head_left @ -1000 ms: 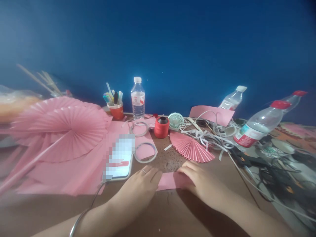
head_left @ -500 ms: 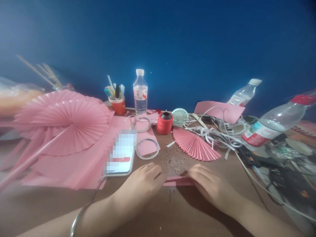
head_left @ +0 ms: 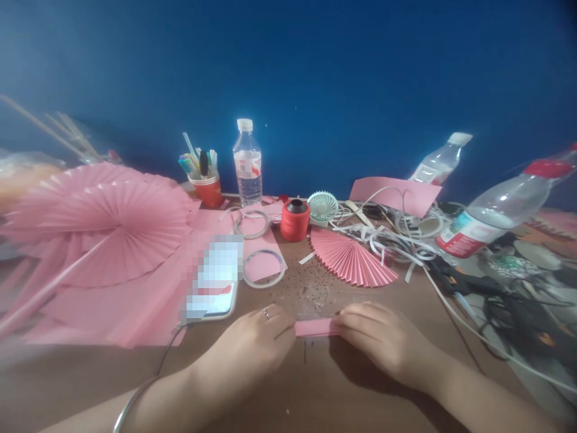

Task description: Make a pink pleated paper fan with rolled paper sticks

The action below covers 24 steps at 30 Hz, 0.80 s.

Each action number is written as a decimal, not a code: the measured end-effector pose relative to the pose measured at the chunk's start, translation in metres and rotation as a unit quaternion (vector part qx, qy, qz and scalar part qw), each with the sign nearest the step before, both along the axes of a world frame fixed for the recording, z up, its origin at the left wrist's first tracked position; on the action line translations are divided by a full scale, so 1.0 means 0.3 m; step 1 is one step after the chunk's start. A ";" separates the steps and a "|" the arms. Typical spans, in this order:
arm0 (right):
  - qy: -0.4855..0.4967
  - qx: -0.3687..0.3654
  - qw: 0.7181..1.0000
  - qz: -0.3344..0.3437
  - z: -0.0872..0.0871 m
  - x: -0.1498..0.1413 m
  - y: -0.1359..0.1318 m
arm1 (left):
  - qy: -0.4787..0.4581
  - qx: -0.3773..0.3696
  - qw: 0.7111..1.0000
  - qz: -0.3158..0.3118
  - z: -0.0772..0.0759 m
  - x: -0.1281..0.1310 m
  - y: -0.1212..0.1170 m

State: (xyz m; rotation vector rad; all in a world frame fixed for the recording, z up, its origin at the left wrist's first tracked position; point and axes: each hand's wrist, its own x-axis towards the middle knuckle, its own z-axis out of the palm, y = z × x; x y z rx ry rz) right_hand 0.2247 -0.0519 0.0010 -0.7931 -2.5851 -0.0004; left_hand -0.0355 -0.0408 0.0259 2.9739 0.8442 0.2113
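Note:
A narrow strip of folded pink paper point(head_left: 315, 328) lies low over the brown table between my hands. My left hand point(head_left: 261, 340) is closed on its left end, with a ring on one finger. At the right end my right hand point(head_left: 383, 337) has its fingers closed on the same paper; the fingertips of both hands are partly hidden. Just beyond stands a red spool of thread point(head_left: 295, 222). A pleated pink paper fan point(head_left: 354, 258) lies spread to the right of the spool. Two rolls of tape, the nearer one point(head_left: 246, 276) flat on the table, are left of it.
A phone point(head_left: 216, 276) lies left of my left hand, its cable running toward me. Large pink paper fans point(head_left: 117, 222) cover the left. A water bottle point(head_left: 247, 165), a cup of pens point(head_left: 207, 189) and a small fan point(head_left: 322, 207) stand behind. Cables and tilted bottles point(head_left: 496, 210) crowd the right.
The pink paper strip between my hands shows more of its face and looks raised or turned up. Both hands stay at its ends. The whole view has shifted slightly.

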 end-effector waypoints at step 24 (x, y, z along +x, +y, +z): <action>0.085 -0.279 0.945 -0.146 0.032 0.025 0.026 | -0.041 -0.101 0.990 0.084 -0.015 -0.009 0.021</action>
